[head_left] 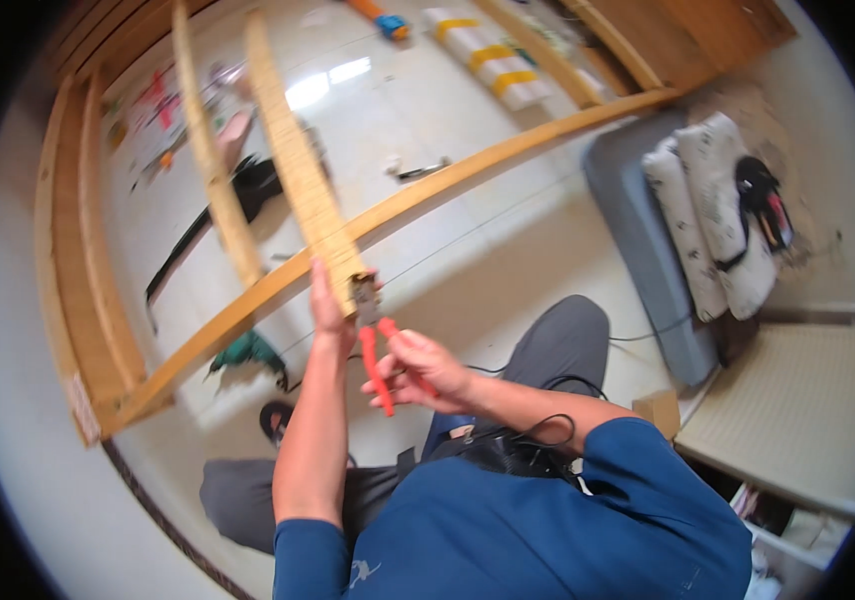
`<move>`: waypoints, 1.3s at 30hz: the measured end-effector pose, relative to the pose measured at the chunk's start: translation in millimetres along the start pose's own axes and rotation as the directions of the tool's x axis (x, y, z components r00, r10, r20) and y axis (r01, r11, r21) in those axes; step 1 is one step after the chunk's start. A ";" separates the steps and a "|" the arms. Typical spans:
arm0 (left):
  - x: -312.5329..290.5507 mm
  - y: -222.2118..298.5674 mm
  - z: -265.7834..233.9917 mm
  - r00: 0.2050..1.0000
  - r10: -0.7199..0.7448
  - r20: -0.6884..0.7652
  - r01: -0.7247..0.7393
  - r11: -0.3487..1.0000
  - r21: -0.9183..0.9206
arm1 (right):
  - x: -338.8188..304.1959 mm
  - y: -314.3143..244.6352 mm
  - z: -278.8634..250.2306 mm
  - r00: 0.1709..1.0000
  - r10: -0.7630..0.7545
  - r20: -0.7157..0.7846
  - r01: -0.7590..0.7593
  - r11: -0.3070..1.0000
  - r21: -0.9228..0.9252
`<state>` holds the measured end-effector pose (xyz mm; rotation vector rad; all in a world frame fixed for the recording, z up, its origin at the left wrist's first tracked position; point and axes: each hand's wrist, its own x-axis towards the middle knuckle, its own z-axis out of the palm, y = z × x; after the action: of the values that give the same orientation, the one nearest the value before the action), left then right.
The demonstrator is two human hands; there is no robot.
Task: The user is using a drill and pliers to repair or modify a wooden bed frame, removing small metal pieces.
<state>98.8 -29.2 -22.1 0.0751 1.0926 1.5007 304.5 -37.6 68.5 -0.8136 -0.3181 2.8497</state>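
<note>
Pliers (369, 345): red handles, grey metal head. Wooden slat (298, 160) and frame rail (508, 156): yellow-brown. Floor (378, 130): glossy off-white. Long pack (478, 50): white, yellow cross bands. Tool (381, 18): orange, blue end. Drill-like tool (251, 349): dark green. Pad (628, 200): plain grey. Cushions (713, 180): off-white, small dark motifs. Shirt (528, 515): blue. Trousers (566, 335): dark grey.

No txt or nos. legible, just a pale mark (365, 574) on blue shirt (528, 520).
</note>
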 end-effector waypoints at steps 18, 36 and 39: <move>10.5 4.7 15.8 0.977 -0.108 0.181 0.145 0.967 -0.209 | 18.7 20.4 -2.6 0.995 0.047 0.083 -0.063 0.978 0.201; 2.1 10.9 16.8 0.997 0.015 0.078 -0.006 0.994 -0.111 | 21.2 23.9 22.5 0.989 0.148 -0.016 -0.138 0.948 0.287; 1.5 12.2 12.6 0.996 0.013 0.088 -0.003 0.994 -0.111 | 18.2 15.4 22.0 0.977 0.205 -0.049 -0.192 0.962 0.196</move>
<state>96.9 -18.8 -7.9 0.0687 0.9380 1.5480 276.0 -52.1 73.7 -0.9499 0.0488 2.9660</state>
